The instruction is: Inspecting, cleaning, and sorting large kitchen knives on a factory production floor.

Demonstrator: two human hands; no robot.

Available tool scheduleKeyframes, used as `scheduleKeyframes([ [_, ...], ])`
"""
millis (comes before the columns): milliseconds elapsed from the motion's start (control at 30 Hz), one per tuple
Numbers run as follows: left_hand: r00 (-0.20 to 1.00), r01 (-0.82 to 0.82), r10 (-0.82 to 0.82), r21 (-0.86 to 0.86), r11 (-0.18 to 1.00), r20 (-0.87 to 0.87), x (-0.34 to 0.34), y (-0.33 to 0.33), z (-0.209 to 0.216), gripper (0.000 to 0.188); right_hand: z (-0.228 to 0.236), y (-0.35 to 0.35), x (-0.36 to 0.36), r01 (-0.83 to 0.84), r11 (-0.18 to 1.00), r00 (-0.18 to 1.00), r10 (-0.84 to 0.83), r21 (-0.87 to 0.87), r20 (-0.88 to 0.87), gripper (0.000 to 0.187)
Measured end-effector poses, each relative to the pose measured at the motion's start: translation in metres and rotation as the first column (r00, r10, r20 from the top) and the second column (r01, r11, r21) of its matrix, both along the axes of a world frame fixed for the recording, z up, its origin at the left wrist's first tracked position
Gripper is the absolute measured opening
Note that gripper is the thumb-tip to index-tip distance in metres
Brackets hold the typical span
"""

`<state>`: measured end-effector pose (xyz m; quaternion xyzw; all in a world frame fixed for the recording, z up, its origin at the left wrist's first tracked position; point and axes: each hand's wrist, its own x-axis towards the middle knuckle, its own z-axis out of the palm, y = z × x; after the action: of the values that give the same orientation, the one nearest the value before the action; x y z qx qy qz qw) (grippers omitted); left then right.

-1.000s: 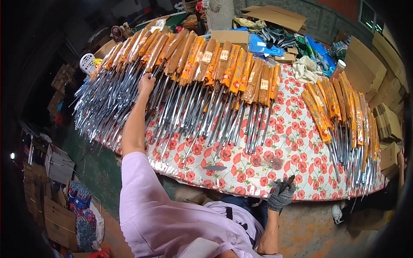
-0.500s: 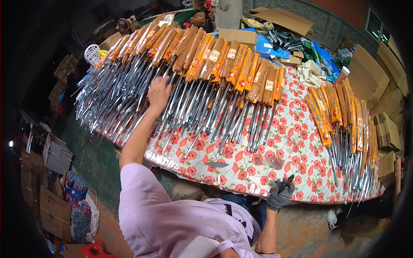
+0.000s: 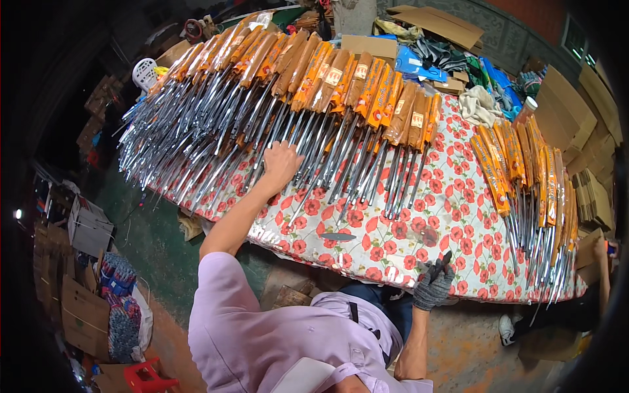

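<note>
A long row of skewer-like packs [image 3: 327,78], with brown handles in orange-labelled wrappers and thin metal rods pointing toward me, lies across the table. My bare left hand [image 3: 282,162] is closed over the metal rods [image 3: 308,154] near the middle of this row, fingers curled around some of them. How many it grips is hidden. On my right hand [image 3: 432,288] is a grey knitted glove with dark fingertips. It rests at the table's near edge, one dark tip pointing up; whether it holds anything is unclear.
A floral tablecloth [image 3: 393,255] covers the table, with a flat dark oval [image 3: 339,236] on it. A second heap of packs [image 3: 524,170] lies at the right. Cartons [image 3: 557,111] and cloths [image 3: 481,108] stand behind. Another person's hand [image 3: 601,249] shows at the far right.
My left hand has moved right and nearer to me along the rods. My gloved right hand stays by the table edge. The view has shifted slightly.
</note>
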<state>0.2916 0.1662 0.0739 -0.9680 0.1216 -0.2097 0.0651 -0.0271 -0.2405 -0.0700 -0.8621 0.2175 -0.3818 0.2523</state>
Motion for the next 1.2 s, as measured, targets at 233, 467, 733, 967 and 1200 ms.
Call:
scheduleKeyframes([
  [233, 0.983, -0.172, 0.149, -0.246, 0.954, -0.110, 0.038, -0.021, 0.017, 0.029, -0.004, -0.003, -0.004, -0.033, 0.994, 0.999, 0.031, -0.103, -0.016, 0.026],
  [467, 0.991, -0.083, -0.006, -0.654, 0.752, -0.133, 0.106, -0.024, 0.030, 0.030, 0.005, 0.000, -0.004, -0.030, 0.986, 0.999, 0.025, -0.165, -0.031, 0.026],
  [733, 0.916, -0.291, -0.080, -0.789, 0.541, -0.393, 0.151, -0.048, 0.013, 0.032, 0.005, 0.001, -0.003, -0.010, 0.995, 0.999, 0.006, -0.104, -0.037, 0.020],
  [967, 0.894, -0.353, 0.106, -0.537, 0.766, -0.435, 0.127, -0.068, 0.048, 0.031, 0.006, -0.001, -0.004, -0.038, 0.989, 0.999, 0.035, -0.141, -0.024, 0.019],
  [1200, 0.937, -0.300, 0.228, -0.276, 0.913, -0.266, 0.085, -0.073, 0.074, 0.047, 0.028, 0.003, -0.004, -0.074, 0.995, 0.995, 0.079, -0.072, 0.062, 0.016],
])
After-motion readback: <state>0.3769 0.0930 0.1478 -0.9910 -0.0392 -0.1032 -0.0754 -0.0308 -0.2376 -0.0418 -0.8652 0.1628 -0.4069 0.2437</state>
